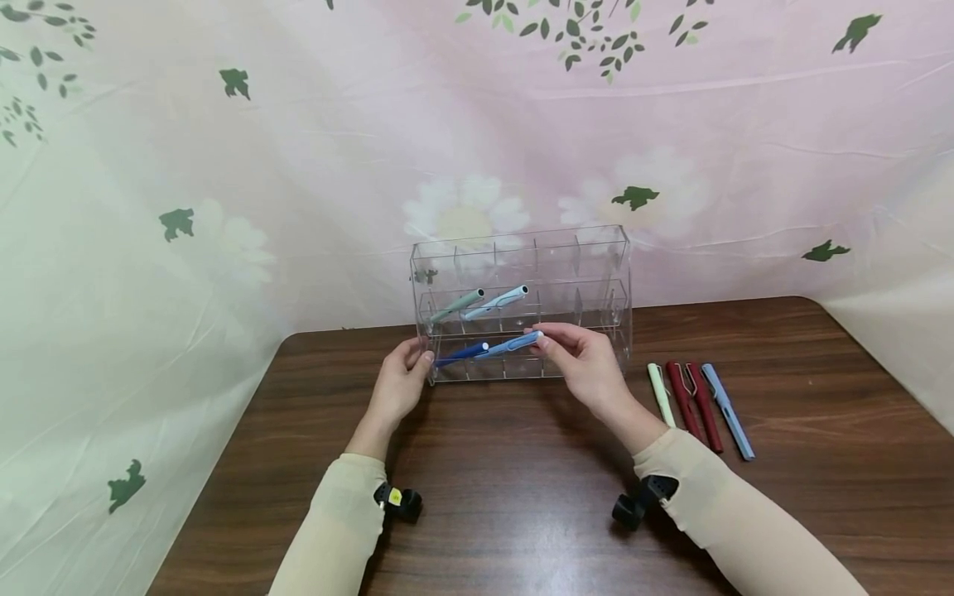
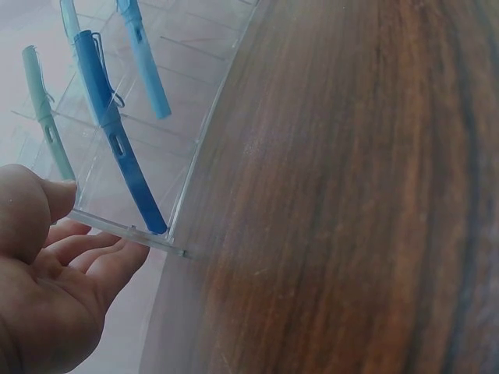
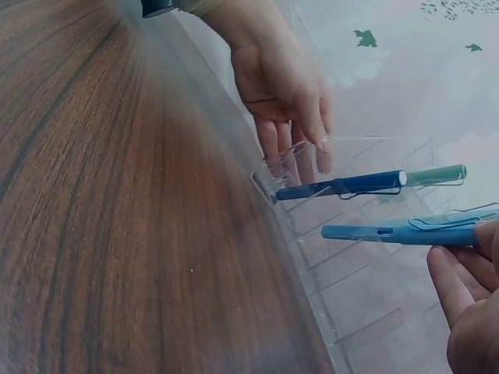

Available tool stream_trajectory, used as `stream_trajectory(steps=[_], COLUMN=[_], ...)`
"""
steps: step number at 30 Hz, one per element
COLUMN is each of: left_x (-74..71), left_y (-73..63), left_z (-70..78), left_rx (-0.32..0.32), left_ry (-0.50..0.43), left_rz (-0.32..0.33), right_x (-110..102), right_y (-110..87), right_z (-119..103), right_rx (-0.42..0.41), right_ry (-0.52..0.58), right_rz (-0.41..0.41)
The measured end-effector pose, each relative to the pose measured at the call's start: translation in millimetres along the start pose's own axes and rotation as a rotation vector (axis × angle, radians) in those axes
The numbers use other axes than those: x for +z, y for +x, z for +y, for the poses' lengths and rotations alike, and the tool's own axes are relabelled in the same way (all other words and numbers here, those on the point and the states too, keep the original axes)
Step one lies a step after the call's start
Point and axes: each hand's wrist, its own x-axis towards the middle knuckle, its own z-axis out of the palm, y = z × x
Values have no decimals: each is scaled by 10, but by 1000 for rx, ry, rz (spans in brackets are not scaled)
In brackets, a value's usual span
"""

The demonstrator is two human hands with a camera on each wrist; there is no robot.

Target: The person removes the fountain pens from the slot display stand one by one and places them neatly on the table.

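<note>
Lower centre of the head view: wood-grain tabletop (image 1: 499, 497), with working room between two cream sleeves (image 1: 331, 530) from the bottom frame edge up to the rack. Forearms angled inward from lower left and lower right. Left hand (image 1: 398, 382): left of centre, thumb and fingers on opposite sides of the end panel, pinching the clear rack (image 1: 551, 273) at its lower left. Right hand (image 1: 589, 368): right of centre, thumb and fingertips pinching the upper end of a light blue pen (image 1: 507, 344). Pen placement: mid-frame, tilted, at the lower tier beside a dark blue pen (image 1: 462, 354); contact with the rack floor hard to confirm through clear plastic. Further right, a side-by-side row: pale green pen (image 1: 658, 391), two dark red pens (image 1: 683, 401), mid-blue pen (image 1: 729, 411). Middle tier: grey-green pen (image 1: 457, 305), pale blue pen (image 1: 494, 304). Beyond: back table edge (image 1: 715, 303), floral backdrop (image 1: 335, 165).
</note>
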Motion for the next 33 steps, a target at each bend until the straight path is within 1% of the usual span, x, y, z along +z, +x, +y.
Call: stream_trajectory(steps=[4,11,19,27,33], left_x=[0,0,2,0,0], left_y=[-2,-5,-4,-6,-13], left_z=[-2,-3,0,-5,2], left_rx=[-1,2,11,15,15], left_ry=[8,11,0,-4,9], left_rz=[7,7,9,1,4], right_x=[-58,-162,-286,-431,-529], right_y=[-23,-47,-91,-145,-178], right_z=[-42,-119,-210,-308,-360], right_rx=[-16,-45,-74,-83,-89], right_ry=[-2,51,81,5,-12], right_rz=[16,38,72,98,111])
